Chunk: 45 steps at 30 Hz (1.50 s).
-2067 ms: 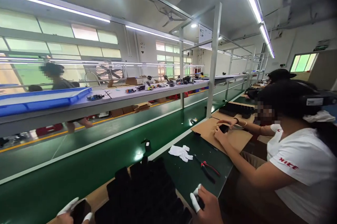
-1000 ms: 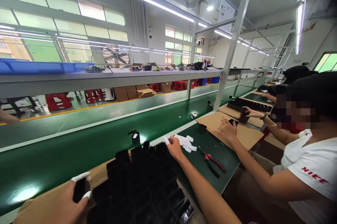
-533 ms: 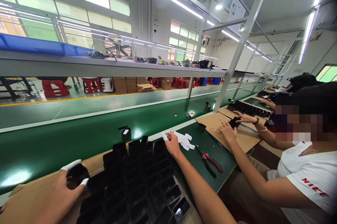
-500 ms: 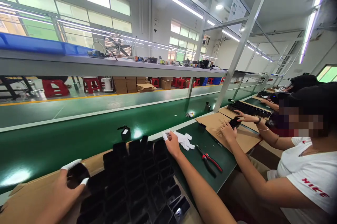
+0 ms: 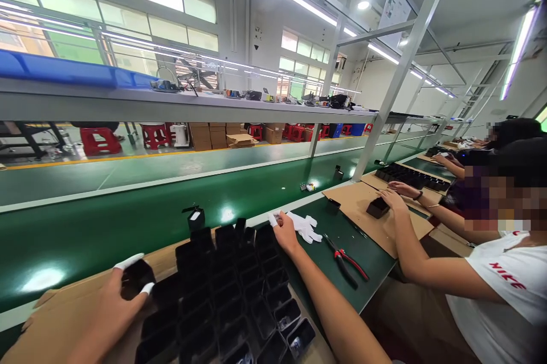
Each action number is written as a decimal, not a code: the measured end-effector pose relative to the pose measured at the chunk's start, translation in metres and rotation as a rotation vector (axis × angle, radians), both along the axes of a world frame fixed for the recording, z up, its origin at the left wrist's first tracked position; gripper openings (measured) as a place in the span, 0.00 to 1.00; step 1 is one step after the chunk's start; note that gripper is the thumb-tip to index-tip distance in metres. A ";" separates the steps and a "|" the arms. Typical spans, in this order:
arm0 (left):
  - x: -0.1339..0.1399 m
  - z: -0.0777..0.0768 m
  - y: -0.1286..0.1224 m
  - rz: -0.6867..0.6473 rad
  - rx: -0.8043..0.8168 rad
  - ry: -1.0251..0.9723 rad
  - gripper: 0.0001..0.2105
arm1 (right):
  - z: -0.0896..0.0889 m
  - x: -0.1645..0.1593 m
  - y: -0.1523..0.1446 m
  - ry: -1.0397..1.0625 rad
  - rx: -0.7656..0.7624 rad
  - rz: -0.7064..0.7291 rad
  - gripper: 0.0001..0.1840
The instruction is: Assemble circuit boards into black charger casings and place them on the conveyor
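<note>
Head view, as seen from where I stand: the left hand (image 5: pixel 113 304) grips one black box (image 5: pixel 137 274) between thumb and fingers; white finger cots (image 5: pixel 147 288) cover the digits in contact. The box sits inside the curve of that hand, at the left edge of a batch of black open-topped boxes (image 5: pixel 233 295). The batch stands in close rows between the two hands; a cardboard sheet (image 5: pixel 55 315) extends under the left hand and the batch.

The right hand (image 5: pixel 285 234) is positioned at the far right corner of the batch, fingers curled; whether it grasps anything cannot be told.

Just right of the right hand, a white glove (image 5: pixel 305 227) lies on the green worktop (image 5: pixel 363 247). Farther right and nearer the wearer lie pliers (image 5: pixel 340 254) with red and black handles.

Beyond both hands runs a green conveyor (image 5: pixel 141 210). On it, forward of the gap between the hands, stands a black box with a white label (image 5: pixel 195 217).

Well to the right of the right hand, a co-worker (image 5: pixel 491 290) in a white shirt has both hands at another black box (image 5: pixel 378 208).
</note>
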<state>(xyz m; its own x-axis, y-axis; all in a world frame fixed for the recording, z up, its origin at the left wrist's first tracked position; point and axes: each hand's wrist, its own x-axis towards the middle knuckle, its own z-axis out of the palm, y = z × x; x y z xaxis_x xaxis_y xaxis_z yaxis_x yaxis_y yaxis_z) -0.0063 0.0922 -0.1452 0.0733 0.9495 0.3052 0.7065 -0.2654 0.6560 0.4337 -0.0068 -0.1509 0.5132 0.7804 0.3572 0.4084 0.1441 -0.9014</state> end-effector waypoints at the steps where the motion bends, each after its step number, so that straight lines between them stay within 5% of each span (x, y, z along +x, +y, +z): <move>1: 0.000 -0.001 0.001 -0.011 -0.031 -0.019 0.31 | 0.000 0.000 -0.001 -0.003 -0.003 0.002 0.24; 31: -0.006 -0.007 0.003 -0.029 -0.067 -0.095 0.34 | -0.006 0.003 0.011 -0.169 -0.097 -0.129 0.23; 40: -0.003 0.004 -0.009 -0.022 -0.102 -0.118 0.34 | 0.038 0.098 0.057 -0.474 -0.412 -0.338 0.15; 45: -0.003 0.007 -0.017 -0.074 -0.084 -0.148 0.36 | 0.034 0.135 0.073 -0.610 -0.572 -0.336 0.20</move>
